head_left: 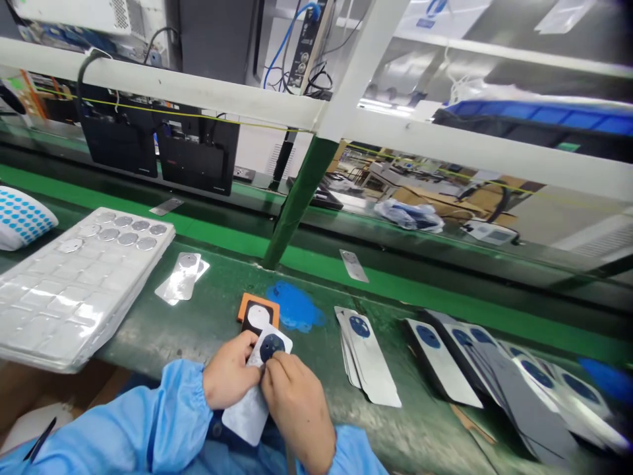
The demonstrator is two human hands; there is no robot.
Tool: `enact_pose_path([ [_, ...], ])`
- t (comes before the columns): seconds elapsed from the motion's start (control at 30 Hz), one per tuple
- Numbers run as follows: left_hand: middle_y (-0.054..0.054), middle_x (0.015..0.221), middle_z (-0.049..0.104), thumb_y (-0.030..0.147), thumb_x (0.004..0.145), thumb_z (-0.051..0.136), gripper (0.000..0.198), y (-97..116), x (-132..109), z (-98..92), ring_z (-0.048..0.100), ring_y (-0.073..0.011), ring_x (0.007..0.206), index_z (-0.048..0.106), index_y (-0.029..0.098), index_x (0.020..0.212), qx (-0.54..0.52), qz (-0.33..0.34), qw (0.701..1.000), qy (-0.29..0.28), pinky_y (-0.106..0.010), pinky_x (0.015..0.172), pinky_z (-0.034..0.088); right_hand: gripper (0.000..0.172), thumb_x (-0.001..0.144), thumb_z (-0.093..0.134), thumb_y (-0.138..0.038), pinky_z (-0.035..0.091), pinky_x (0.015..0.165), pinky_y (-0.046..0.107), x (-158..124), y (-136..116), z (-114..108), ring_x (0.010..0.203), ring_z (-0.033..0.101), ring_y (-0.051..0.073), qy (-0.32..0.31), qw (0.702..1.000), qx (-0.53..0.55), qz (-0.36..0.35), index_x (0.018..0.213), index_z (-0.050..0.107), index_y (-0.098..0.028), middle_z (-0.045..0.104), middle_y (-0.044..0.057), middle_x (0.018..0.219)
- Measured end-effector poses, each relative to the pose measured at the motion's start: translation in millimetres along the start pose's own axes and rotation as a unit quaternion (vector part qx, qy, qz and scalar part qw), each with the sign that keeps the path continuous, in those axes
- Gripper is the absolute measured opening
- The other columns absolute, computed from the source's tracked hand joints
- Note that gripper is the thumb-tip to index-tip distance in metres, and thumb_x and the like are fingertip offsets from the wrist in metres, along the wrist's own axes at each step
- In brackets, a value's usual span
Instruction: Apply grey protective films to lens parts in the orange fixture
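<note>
My left hand (231, 373) is closed on the edge of a silvery phone back cover (248, 417), held tilted in front of my body. A round dark camera piece (271, 346) sits near the upper end of that cover. Pressed together at the lower edge of the camera piece are the fingertips of my right hand (299, 402); what they pinch, if anything, is hidden. Just beyond the cover, an orange and black fixture (260, 311) with a white disc rests on the bench.
On the left lies a clear plastic tray (64, 290) with several round metallic discs. Thin plates (184, 277) lie beside it. To the right are a small stack of covers (372, 359) and a longer row of covers (499, 379). A green post (301, 198) rises behind the bench.
</note>
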State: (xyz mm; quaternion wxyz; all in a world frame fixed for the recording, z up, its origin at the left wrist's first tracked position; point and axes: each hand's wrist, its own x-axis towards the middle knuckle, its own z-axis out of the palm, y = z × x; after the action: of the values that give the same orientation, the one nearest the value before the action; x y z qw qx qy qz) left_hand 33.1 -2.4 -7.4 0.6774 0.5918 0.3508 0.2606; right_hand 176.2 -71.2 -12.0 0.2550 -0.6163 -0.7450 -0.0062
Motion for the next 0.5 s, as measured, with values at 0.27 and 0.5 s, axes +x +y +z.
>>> enact_pose_path([
  [0.27, -0.006, 0.088, 0.065, 0.006, 0.065, 0.048, 0.042, 4.7, -0.4, -8.0, 0.062, -0.0182, 0.074, 0.051, 0.011, 0.106, -0.127, -0.079, 0.987, 0.06, -0.028, 0.063, 0.046, 0.018, 0.085, 0.051, -0.028, 0.046, 0.082, 0.032, 63.6, 93.4, -40.9, 0.086, 0.061, 0.02, 0.133, 0.937, 0.138, 0.292, 0.089, 0.064, -0.015, 0.066, 0.007, 0.09],
  [0.5, -0.009, 0.093, 0.064, 0.007, 0.06, 0.047, 0.045, 9.6, 0.0, -11.7, 0.061, -0.019, 0.078, 0.049, 0.011, 0.105, -0.246, -0.102, 0.961, 0.076, -0.031, 0.068, 0.047, 0.013, 0.075, 0.048, -0.016, 0.047, 0.083, 0.03, 99.3, 149.6, 15.0, 0.076, 0.06, 0.018, 0.015, 1.0, -0.004, 0.027, 0.067, 0.059, -0.015, 0.064, 0.007, 0.076],
])
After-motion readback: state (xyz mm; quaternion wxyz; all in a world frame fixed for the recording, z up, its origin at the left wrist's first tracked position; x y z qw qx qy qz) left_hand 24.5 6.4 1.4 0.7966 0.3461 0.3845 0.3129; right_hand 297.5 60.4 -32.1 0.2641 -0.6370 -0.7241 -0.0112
